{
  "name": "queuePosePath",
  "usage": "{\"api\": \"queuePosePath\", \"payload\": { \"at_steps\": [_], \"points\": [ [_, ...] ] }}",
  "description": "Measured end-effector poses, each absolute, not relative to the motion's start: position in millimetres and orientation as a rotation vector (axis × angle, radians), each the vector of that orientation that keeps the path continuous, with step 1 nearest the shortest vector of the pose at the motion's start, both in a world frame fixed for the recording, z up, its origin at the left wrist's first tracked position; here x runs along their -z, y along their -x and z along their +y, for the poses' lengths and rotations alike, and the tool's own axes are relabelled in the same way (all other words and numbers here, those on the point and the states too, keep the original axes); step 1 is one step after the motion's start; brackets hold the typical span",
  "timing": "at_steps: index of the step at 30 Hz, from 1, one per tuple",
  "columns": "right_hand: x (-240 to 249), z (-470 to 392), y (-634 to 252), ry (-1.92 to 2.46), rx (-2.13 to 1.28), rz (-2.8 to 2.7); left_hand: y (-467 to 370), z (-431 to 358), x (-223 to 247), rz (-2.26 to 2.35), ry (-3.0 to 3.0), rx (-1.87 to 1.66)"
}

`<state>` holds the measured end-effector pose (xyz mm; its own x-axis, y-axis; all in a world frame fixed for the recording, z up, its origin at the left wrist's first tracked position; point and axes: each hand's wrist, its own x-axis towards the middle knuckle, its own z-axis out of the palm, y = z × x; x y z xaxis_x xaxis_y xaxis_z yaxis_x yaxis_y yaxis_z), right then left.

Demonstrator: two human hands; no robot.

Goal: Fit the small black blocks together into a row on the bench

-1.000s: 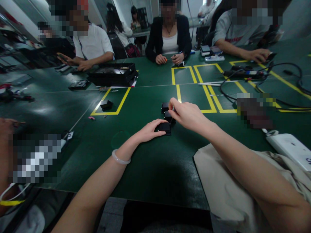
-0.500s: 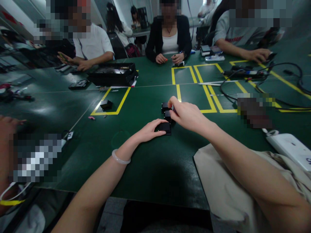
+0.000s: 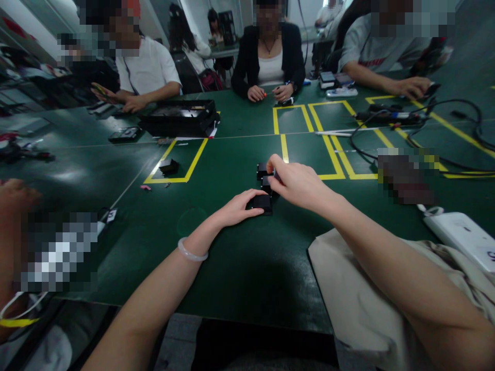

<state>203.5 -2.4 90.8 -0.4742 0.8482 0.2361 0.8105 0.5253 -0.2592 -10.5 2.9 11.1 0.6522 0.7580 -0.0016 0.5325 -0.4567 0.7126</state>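
Clasping a black block [image 3: 262, 204], left fingers [image 3: 250, 194] neighbour beige cloth [image 3: 348, 281], tape [image 3: 285, 147] and right fingers [image 3: 279, 166] of unclear hold.

Glossy green table [image 3: 240, 257] (marked with yellow tape [image 3: 170, 181]), dark chair [image 3: 188, 69], grey floor [image 3: 180, 340]

I am remotely observing a smooth, softly glossy tabletop [image 3: 240, 273]. The black block [image 3: 262, 202] is looking like matt plastic, the white case [image 3: 458, 232] like smooth plastic, the bracelet [image 3: 192, 256] polished, the beige cloth [image 3: 351, 293] matt and creased.
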Motion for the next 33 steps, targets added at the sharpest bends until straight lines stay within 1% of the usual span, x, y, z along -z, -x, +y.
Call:
{"api": "queuePosePath", "payload": {
  "at_steps": [18, 25, 33],
  "points": [
    [-91.8, -1.5, -204.3, 1.415, -0.110, -2.463, 11.3, 3.4, -9.4, 1.010, -2.178, -0.417],
    [-92.4, -2.4, -204.5, 1.379, -0.174, -2.434, 11.0, 3.4, -9.3, 1.016, -2.175, -0.411],
    [-94.4, -3.6, -205.6, 1.419, -0.119, -2.445, 10.7, 3.1, -10.1, 1.009, -2.175, -0.418]
  ]
}}
